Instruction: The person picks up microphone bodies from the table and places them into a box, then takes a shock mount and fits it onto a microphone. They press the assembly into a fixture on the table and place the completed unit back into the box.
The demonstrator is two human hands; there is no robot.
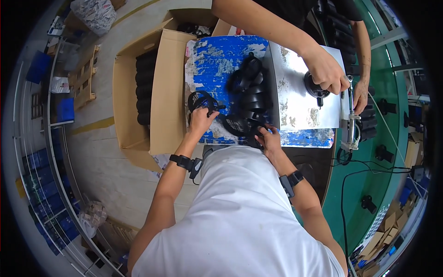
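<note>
White shirt [249,207] is closest; left hand [201,121] pinches a black ring [197,98]; curled right hand [271,139], grip hidden, is nearer the black pile [254,100] ahead.

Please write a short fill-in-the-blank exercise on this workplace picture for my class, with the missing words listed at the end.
1. The person's left hand holds a round part whose colour is ____.
2. In the picture, the open cardboard box stands on the ____ side of the worn blue tabletop.
3. The person's shirt is coloured ____.
4. The long surface at the right is coloured ____.

Missing words: black; left; white; green.
</note>
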